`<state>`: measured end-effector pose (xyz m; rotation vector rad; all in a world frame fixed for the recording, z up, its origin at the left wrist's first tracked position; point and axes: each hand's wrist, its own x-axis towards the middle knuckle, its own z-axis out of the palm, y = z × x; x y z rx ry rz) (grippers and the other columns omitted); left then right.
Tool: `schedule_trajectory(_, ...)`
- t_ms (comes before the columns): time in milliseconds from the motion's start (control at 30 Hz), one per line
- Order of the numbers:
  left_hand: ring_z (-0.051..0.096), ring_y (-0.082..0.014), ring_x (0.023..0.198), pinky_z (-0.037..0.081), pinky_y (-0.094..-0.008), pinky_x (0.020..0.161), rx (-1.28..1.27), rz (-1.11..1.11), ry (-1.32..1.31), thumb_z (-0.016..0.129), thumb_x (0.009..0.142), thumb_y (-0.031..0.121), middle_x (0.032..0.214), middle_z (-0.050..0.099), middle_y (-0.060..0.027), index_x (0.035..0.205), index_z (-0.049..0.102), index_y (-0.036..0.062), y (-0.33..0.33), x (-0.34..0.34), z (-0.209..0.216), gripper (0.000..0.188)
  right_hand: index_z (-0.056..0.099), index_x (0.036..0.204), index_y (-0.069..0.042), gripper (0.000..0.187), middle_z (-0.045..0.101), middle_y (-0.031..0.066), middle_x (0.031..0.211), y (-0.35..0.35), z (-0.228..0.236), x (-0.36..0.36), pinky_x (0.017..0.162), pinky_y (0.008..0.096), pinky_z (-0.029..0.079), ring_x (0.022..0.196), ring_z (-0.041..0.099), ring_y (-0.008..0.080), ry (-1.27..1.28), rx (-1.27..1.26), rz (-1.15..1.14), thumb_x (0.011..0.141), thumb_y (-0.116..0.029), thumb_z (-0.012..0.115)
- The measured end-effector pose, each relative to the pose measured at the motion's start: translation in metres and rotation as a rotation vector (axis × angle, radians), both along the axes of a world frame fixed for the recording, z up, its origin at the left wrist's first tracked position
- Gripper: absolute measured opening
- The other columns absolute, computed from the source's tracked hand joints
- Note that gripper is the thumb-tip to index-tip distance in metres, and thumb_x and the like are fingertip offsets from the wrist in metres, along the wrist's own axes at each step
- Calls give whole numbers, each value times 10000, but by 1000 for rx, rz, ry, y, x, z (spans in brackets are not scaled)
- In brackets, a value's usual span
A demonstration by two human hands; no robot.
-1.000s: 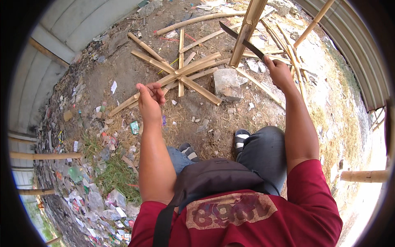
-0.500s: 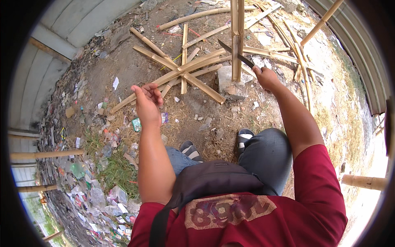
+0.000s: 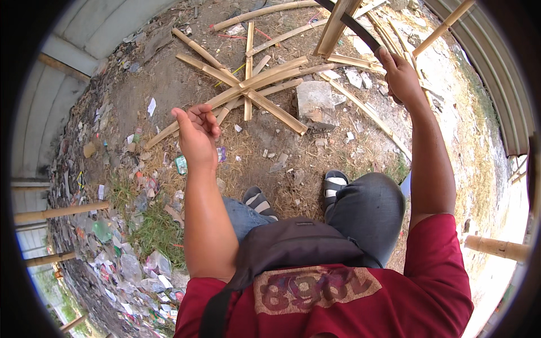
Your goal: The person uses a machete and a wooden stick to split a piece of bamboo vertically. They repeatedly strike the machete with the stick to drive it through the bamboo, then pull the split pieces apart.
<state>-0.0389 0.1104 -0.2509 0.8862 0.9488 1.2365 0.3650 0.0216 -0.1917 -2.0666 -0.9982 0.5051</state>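
My right hand (image 3: 401,78) is wrapped around the handle of a long dark-bladed knife (image 3: 361,33). The blade crosses an upright split bamboo piece (image 3: 333,35), which hangs raised and tilted at the top edge, apart from the block; its upper end is out of view. Its lower end is above and beyond a pale concrete block (image 3: 314,97). My left hand (image 3: 197,132) is held in the air on the left, palm turned inward, fingers loosely curled and apart, with nothing in it. Beyond it lies a crossed heap of split bamboo pieces (image 3: 276,111).
More bamboo strips (image 3: 369,112) lie to the right of the block and farther back. Litter (image 3: 132,270) and a grass patch (image 3: 160,228) cover the ground at left. Bamboo poles (image 3: 496,248) jut in from the sides, beside a corrugated wall (image 3: 493,84). My sandalled feet (image 3: 259,203) are below.
My right hand has risen up and to the right with the knife. The bamboo piece has lifted off the block with the blade and tilted. My left hand has barely shifted.
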Motion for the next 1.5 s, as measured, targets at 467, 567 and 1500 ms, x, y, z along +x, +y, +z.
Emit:
schedule_trajectory(467, 461, -117, 614, 378, -244, 554, -10, 37, 19, 310, 1014, 701, 749, 525, -12, 984, 596, 35, 4, -5, 4, 725, 679, 952, 22, 650, 686, 266, 880, -15, -143, 6, 817, 498, 496, 885, 664, 431, -210, -288, 61, 979, -603, 503)
schedule_trajectory(567, 456, -114, 610, 375, -240, 551, -14, 26, 12, 302, 1016, 700, 746, 524, -11, 980, 595, 34, 3, 1, 3, 728, 688, 952, 13, 650, 664, 202, 795, -20, -121, 21, 742, 454, 488, 771, 641, 334, -236, -96, -16, 993, -607, 496)
schedule_trajectory(1500, 445, -135, 633, 377, -274, 591, -53, 66, 54, 331, 1029, 667, 774, 509, -15, 1017, 595, 42, 0, -17, -7, 678, 650, 1082, -22, 512, 544, 52, 641, 14, -149, 23, 569, 356, 449, 583, 539, 160, 101, 210, 9, 1044, -506, 487)
